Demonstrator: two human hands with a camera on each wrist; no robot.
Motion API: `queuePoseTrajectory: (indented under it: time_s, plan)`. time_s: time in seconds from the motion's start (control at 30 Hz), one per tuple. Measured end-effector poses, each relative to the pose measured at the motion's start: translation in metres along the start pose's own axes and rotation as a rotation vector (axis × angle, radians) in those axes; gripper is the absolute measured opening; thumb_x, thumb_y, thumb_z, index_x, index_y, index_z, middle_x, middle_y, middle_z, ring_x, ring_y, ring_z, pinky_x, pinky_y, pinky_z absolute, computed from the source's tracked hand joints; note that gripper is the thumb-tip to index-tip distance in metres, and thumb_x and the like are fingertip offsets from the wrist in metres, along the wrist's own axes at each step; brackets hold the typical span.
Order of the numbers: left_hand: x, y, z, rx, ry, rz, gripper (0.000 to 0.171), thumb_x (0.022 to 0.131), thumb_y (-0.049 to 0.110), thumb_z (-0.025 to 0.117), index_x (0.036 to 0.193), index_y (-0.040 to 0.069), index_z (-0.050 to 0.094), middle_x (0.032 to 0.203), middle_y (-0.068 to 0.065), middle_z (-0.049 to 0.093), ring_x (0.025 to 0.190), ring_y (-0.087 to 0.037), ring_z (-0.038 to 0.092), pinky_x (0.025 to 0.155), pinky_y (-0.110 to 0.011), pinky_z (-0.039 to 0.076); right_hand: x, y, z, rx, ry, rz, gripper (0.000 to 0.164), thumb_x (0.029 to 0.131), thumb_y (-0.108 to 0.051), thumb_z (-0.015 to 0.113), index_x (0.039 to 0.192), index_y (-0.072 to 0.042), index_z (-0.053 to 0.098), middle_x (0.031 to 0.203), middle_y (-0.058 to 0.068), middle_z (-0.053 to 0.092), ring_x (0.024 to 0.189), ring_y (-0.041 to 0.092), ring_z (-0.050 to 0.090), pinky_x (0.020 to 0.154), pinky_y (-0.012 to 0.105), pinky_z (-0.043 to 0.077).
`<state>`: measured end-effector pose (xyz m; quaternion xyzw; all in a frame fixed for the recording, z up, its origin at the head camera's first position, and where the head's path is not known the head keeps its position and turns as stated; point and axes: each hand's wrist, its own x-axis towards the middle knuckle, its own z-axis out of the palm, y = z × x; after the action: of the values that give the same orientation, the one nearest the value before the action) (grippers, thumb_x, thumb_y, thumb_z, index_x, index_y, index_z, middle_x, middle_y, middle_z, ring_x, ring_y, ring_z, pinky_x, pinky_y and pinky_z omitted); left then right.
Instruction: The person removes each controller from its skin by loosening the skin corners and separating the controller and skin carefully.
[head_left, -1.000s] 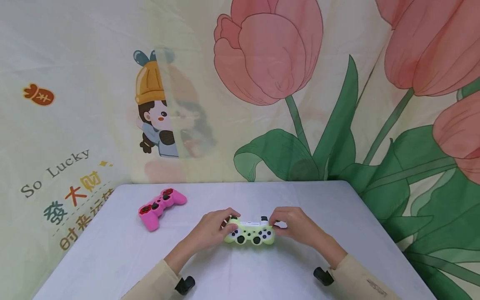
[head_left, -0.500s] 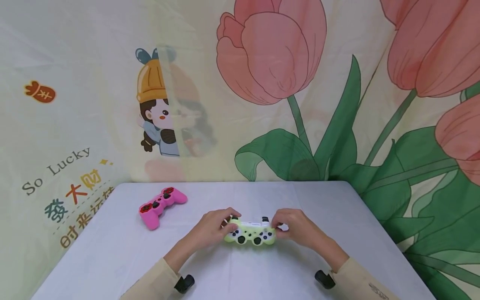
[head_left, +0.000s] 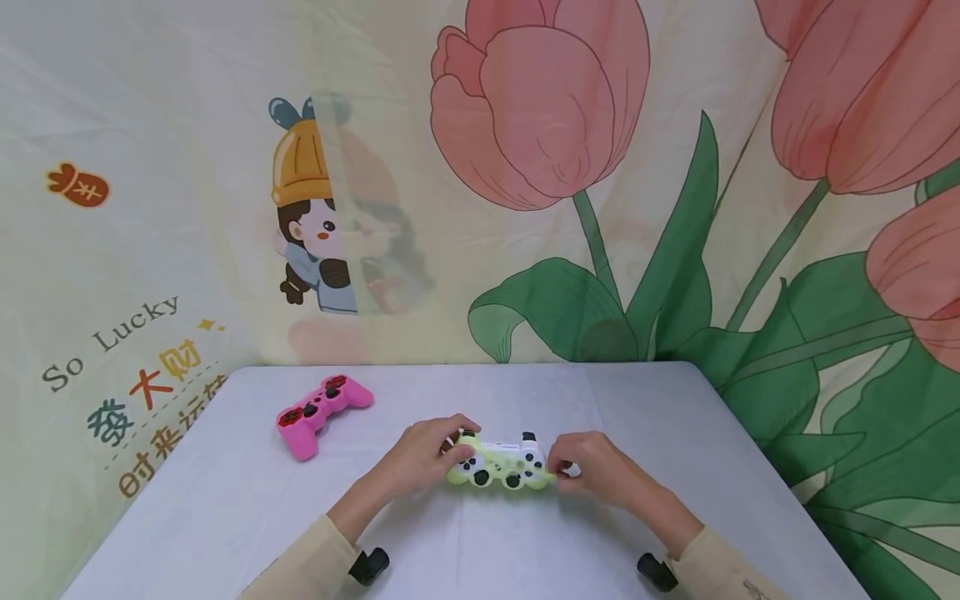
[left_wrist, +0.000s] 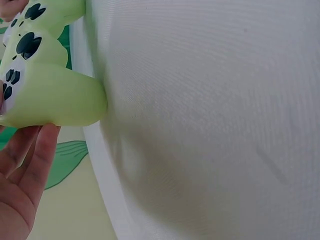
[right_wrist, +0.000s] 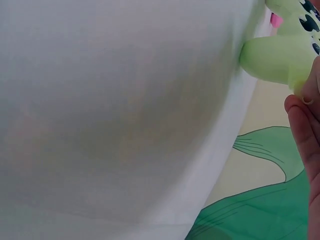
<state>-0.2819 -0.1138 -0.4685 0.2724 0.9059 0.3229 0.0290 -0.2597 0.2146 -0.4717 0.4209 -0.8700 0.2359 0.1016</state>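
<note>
A white game controller (head_left: pixel 506 448) wears a light green, soft-looking cover (head_left: pixel 536 482) and stands near the middle of the table, its black thumbsticks toward me. My left hand (head_left: pixel 420 457) grips its left end, thumb on the face and fingers behind. At the right end, my right hand (head_left: pixel 596 468) pinches the edge of the cover, which stretches out toward the fingertips. In the right wrist view the cover (right_wrist: pixel 272 60) thins where the fingers (right_wrist: pixel 300 125) and thumb pinch it. The left wrist view shows the cover's handle (left_wrist: pixel 75 97) against the tablecloth, above the left fingers (left_wrist: pixel 37 160).
A pink game controller (head_left: pixel 322 415) with red and black controls lies at the table's back left. White cloth covers the table (head_left: pixel 480 558). Behind its far edge hangs a printed backdrop (head_left: pixel 390 167) with tulips.
My right hand has moved slightly down and right, drawing the cover's edge outward from the controller's right end, where more white shows. The left hand and pink controller stay put.
</note>
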Motion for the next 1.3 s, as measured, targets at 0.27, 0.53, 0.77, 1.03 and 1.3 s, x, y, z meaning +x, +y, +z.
queuePoseTrajectory:
  time_s: [0.27,0.53,0.77,1.03,1.3]
  plan:
    - [-0.001,-0.002,-0.003,0.006,0.016,0.009,0.034,0.104,0.033,0.07,0.137,0.023,0.067,0.105,0.007,0.068,0.091,-0.007,0.065,0.08,-0.033,0.054,0.0,-0.001,0.01,-0.013,0.063,-0.034,0.029,0.072,0.013,0.078,0.083,-0.013,0.074,0.083,-0.01,0.071,0.076,-0.003,0.061,0.066,0.019,0.055]
    - [-0.001,-0.005,0.0,0.026,0.019,0.018,0.037,0.105,0.035,0.069,0.138,0.021,0.066,0.107,0.007,0.069,0.093,-0.007,0.066,0.081,-0.034,0.055,-0.008,-0.001,0.014,0.059,0.106,0.01,0.026,0.078,0.011,0.082,0.088,-0.012,0.075,0.089,-0.007,0.073,0.081,0.005,0.07,0.072,0.02,0.059]
    - [-0.001,-0.001,0.0,0.049,0.044,0.039,0.035,0.105,0.035,0.069,0.138,0.023,0.066,0.107,0.007,0.069,0.093,-0.007,0.068,0.084,-0.036,0.055,-0.016,-0.002,0.015,0.156,0.181,0.122,0.03,0.083,0.01,0.082,0.094,-0.017,0.075,0.096,-0.01,0.071,0.087,0.004,0.068,0.076,0.028,0.063]
    - [-0.002,0.002,0.001,0.045,0.046,0.038,0.035,0.104,0.034,0.069,0.137,0.023,0.067,0.108,0.006,0.071,0.094,-0.008,0.068,0.084,-0.036,0.056,-0.013,-0.008,0.013,0.198,0.205,0.165,0.035,0.083,0.014,0.069,0.103,-0.015,0.071,0.103,-0.006,0.07,0.092,0.009,0.069,0.079,0.028,0.062]
    - [-0.003,0.003,0.004,0.045,0.047,0.03,0.034,0.105,0.035,0.069,0.137,0.024,0.067,0.108,0.006,0.071,0.094,-0.008,0.068,0.083,-0.035,0.056,-0.003,-0.025,0.016,0.232,0.211,0.328,0.041,0.097,-0.002,0.067,0.136,-0.014,0.062,0.125,0.005,0.068,0.101,0.022,0.071,0.083,0.037,0.063]
